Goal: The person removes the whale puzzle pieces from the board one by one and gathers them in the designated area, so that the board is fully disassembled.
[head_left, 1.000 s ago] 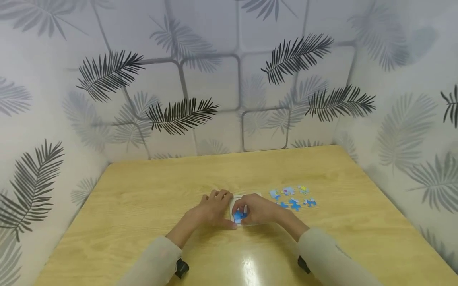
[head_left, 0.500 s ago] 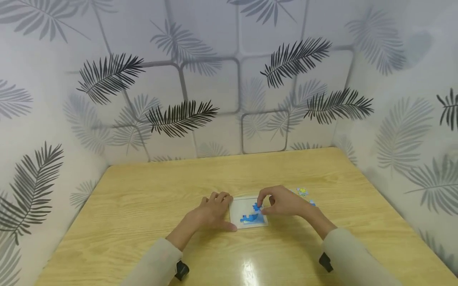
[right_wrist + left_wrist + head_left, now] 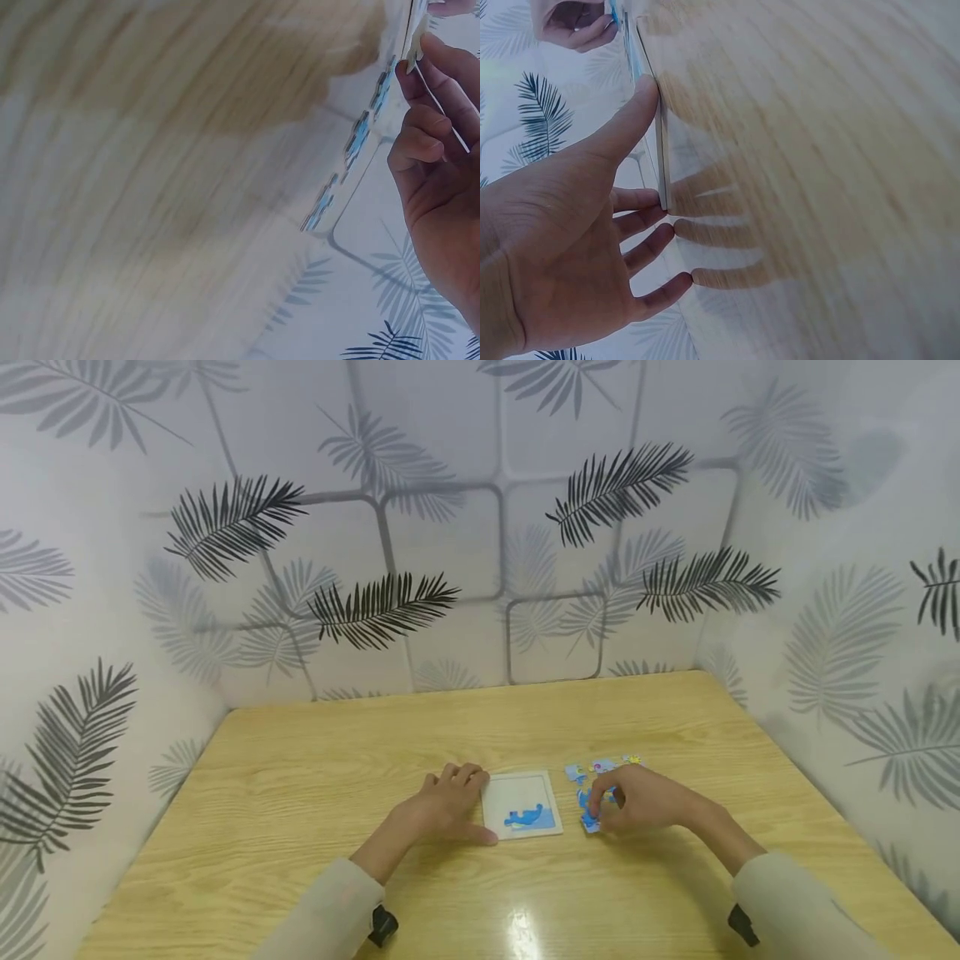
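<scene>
— What does the head camera catch that the wrist cameras miss?

— The whole layout: a white puzzle tray (image 3: pixel 522 805) at the table's (image 3: pixel 300 793) centre, blue pieces fitted along its near edge, and loose puzzle pieces (image 3: pixel 592 781) scattered at its 3 o'clock. The wrist views show those only edge-on.

— And the left wrist view?

— The left hand (image 3: pixel 448 806) up close, at the tray's 9 o'clock: fingers straight and spread, fingertips on the wood, thumb pressed along the tray's edge, gripping nothing.

— The right hand (image 3: pixel 637 800)?

— It sits over the loose pieces, fingers curled, tips pinching one blue piece (image 3: pixel 589 821) on the tabletop.
</scene>
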Demonstrator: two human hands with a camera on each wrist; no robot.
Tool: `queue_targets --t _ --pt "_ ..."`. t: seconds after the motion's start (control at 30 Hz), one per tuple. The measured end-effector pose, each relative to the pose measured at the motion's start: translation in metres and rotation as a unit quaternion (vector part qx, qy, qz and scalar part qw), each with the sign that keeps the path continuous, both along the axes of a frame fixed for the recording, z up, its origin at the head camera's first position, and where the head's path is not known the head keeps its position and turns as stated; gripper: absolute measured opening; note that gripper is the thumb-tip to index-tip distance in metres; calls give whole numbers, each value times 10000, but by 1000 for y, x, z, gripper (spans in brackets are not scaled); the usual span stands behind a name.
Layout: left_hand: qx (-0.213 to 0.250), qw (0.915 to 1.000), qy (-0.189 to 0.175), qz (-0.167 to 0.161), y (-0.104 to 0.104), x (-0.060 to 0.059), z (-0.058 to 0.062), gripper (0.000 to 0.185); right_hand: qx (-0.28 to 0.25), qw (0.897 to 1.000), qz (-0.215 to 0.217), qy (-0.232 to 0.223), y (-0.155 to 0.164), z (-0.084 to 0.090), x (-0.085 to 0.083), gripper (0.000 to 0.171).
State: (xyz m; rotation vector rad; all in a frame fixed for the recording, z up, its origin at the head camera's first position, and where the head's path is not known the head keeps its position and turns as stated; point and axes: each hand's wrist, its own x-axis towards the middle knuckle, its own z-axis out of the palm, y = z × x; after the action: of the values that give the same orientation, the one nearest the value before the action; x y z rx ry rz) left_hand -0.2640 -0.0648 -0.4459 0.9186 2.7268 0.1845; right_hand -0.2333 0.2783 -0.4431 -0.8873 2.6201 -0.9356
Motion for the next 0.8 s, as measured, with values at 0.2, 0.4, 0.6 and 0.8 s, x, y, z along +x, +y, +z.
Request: queue_targets --t 0.2,0.4,0.6,0.8 --pt "-13 10000 8 31 2 -6 -10 95 68 9994 256 202 8 -5 1 18" --pt "74 10000 52 5 1 -6 -10 97 222 9983 340 425 7 -8 2 23" --pt "35 10000 -21 37 2 -5 -10 96 163 9984 331 421 5 -7 6 24" --pt "7 10000 42 21 1 -7 -11 95 301 9975 266 578 3 -6 8 24"
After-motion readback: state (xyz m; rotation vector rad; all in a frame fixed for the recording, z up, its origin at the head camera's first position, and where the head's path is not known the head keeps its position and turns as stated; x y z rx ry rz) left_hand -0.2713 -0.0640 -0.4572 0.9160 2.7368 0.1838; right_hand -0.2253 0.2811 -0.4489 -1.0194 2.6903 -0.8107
